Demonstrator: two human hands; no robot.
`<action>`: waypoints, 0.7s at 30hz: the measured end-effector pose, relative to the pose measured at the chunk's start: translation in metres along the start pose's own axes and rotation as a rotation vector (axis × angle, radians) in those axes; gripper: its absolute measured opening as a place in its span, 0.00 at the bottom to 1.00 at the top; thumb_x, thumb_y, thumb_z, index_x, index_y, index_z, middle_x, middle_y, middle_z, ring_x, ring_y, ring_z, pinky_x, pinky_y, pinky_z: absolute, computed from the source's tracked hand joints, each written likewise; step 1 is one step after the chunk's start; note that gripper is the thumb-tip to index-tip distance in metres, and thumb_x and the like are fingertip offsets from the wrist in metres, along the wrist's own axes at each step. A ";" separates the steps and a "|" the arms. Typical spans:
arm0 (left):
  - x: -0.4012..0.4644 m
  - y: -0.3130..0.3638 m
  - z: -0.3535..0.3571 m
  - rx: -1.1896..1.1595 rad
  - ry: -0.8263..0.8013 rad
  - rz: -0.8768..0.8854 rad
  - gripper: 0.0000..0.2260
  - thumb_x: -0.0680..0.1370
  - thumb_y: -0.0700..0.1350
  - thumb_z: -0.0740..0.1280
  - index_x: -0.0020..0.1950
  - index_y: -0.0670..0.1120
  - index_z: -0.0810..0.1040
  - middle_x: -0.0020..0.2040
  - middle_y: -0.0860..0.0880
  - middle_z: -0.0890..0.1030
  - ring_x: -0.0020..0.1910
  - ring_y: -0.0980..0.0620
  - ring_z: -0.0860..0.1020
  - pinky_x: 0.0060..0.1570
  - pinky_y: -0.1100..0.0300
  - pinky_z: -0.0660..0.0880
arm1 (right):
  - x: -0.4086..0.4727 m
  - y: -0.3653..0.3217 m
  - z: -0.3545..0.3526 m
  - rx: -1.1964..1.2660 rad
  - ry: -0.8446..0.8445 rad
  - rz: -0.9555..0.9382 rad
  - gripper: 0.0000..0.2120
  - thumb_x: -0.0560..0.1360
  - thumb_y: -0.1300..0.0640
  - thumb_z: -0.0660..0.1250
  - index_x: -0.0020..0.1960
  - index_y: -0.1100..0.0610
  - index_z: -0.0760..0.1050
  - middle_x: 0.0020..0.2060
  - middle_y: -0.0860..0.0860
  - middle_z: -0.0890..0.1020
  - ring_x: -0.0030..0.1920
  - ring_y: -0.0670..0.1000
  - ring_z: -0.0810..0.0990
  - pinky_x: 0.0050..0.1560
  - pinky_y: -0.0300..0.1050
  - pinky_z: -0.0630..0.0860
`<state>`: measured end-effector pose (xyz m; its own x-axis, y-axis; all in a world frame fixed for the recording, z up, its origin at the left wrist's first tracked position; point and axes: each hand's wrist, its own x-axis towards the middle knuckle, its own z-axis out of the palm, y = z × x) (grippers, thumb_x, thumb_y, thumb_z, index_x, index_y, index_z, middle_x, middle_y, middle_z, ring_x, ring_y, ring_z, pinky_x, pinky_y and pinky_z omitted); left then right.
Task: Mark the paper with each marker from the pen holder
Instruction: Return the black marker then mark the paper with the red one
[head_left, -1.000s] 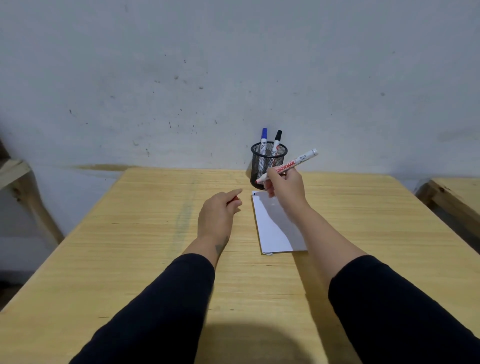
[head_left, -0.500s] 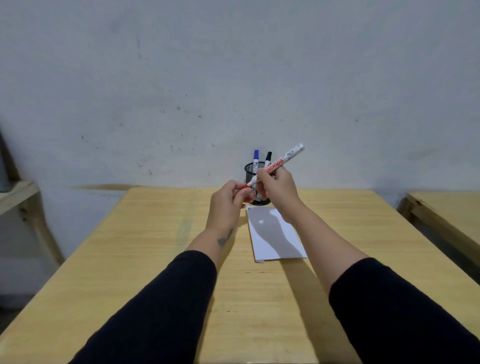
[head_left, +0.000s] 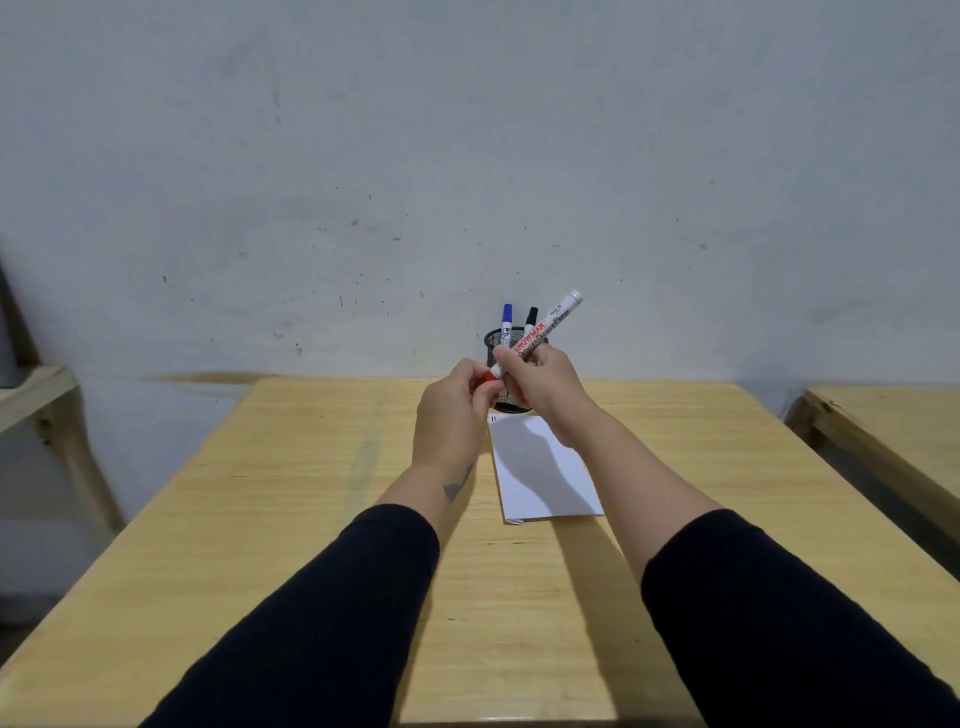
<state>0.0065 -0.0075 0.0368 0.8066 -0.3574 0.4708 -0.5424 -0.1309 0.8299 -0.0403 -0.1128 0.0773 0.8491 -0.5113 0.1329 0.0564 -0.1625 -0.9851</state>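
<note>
Both hands are raised together above the far end of a pale wooden table (head_left: 322, 519), in front of a black wire-mesh pen holder (head_left: 511, 340) that stands near the table's back edge by a scuffed grey wall (head_left: 467, 156). The right hand (head_left: 540, 382) has its fingers curled closed around the white barrel of a red-capped whiteboard marker (head_left: 545, 330), which slants up and to the right, its blunt white end highest. Red lettering along the barrel reads "SNOWMAN"; a line of darker print beside it and a small code near the top end are too fine to read. The left hand (head_left: 452, 405) pinches the marker's red cap (head_left: 488, 376) between thumb and fingertips, closed on it at the marker's lower end; whether the cap is fully seated or partly off cannot be told.

Inside the pen holder stand two more markers, upright and side by side: a white marker with a blue cap (head_left: 507, 325) on the left and a white marker with a black cap (head_left: 530, 322) on the right, partly crossed by the held marker. Their labels are too small to read.

A white rectangular sheet of paper (head_left: 545, 473) lies flat on the table just in front of the holder, below the hands and partly shaded by the right forearm. Two short dark strokes show at its far left corner. Both arms wear black sleeves (head_left: 332, 623) pushed to mid-forearm, and a small dark tattoo shows on the left wrist
</note>
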 end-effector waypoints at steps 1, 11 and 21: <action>-0.001 0.000 0.000 0.019 0.011 0.006 0.03 0.78 0.42 0.66 0.44 0.47 0.77 0.38 0.50 0.82 0.40 0.49 0.80 0.42 0.56 0.74 | 0.001 0.002 0.001 0.008 0.000 0.015 0.12 0.77 0.57 0.65 0.36 0.57 0.68 0.27 0.52 0.68 0.26 0.50 0.63 0.27 0.40 0.62; 0.014 -0.003 -0.010 0.263 -0.063 -0.053 0.04 0.79 0.44 0.64 0.48 0.46 0.78 0.42 0.47 0.82 0.41 0.47 0.78 0.40 0.52 0.74 | 0.004 0.005 -0.019 -1.076 0.294 -0.451 0.19 0.74 0.59 0.68 0.64 0.52 0.71 0.58 0.53 0.71 0.50 0.57 0.74 0.41 0.48 0.69; 0.003 -0.030 0.008 0.438 -0.239 -0.130 0.29 0.79 0.60 0.58 0.75 0.48 0.58 0.73 0.49 0.68 0.70 0.49 0.68 0.66 0.51 0.67 | 0.034 0.006 -0.040 -1.038 0.371 -0.466 0.09 0.79 0.54 0.63 0.55 0.52 0.79 0.49 0.51 0.81 0.53 0.57 0.76 0.39 0.46 0.68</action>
<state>0.0233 -0.0117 0.0106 0.8256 -0.5067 0.2481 -0.5298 -0.5451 0.6498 -0.0320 -0.1649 0.0805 0.6469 -0.4067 0.6451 -0.2774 -0.9135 -0.2977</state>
